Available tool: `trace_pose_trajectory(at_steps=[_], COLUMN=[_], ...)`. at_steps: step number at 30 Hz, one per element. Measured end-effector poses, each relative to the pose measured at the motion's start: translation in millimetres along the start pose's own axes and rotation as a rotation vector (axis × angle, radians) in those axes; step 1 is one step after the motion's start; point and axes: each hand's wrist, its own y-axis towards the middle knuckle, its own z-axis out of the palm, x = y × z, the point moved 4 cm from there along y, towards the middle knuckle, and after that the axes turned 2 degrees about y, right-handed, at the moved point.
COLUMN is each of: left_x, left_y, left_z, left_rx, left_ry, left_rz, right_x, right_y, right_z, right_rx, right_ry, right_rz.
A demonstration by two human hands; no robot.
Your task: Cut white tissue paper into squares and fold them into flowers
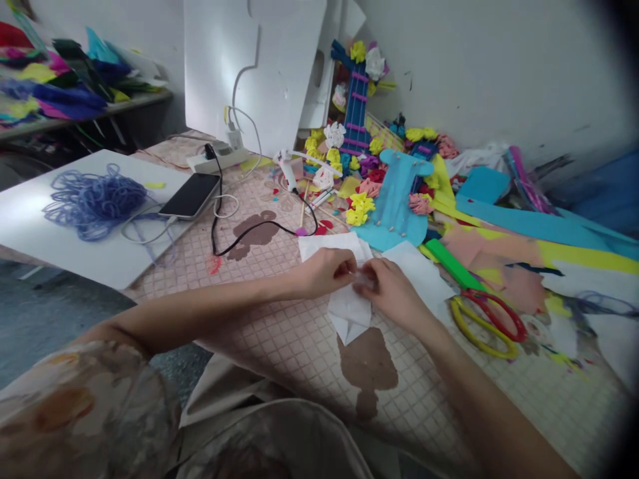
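My left hand (327,271) and my right hand (392,289) are close together over the table, thumbs and fingers pinched. Between the fingertips is a small piece of thin white paper (361,278), partly covered by the fingers. Under and in front of the hands lies a folded white paper sheet (347,316) with a pointed near end. Another white sheet (417,269) rests just beyond my right hand. Scissors with red and yellow handles (489,322) lie right of my right forearm, beside a green strip (454,265).
A glue gun (287,171) with a black cable stands behind the hands. To the left are a phone (190,195) on a cable and blue yarn (97,199) on a white board (122,256). Blue cut-out guitar shapes (392,199) with paper flowers fill the back.
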Motion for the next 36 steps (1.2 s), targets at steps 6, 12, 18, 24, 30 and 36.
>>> trace_pose_trajectory(at_steps=[6, 12, 18, 24, 30, 36], left_x=[10.2, 14.3, 17.4, 21.5, 14.1, 17.2], left_y=[-2.9, -5.1, -7.2, -6.3, -8.0, -2.4], left_z=[-14.4, -7.3, 8.8, 7.5, 0.7, -7.3], left_rx=[-0.101, 0.107, 0.338, 0.414, 0.465, 0.289], left_ry=[-0.045, -0.369, -0.566, -0.607, -0.578, -0.675], left_rz=[-0.074, -0.177, -0.168, -0.2, -0.26, -0.354], right_x=[-3.3, -17.3, -26.4, -20.1, -27.9, -16.1], right_y=[0.4, -11.6, -16.4, -19.8, -19.4, -23.7], right_z=[-0.4, -7.3, -7.2, -10.3, -10.1, -12.2], right_rx=[0.088, -0.027, -0.19, -0.102, -0.108, 0.191], right_ry=[0.192, 0.809, 1.176, 1.214, 1.033, 0.883], right_rz=[0.02, 0.221, 0.361, 0.311, 0.256, 0.104])
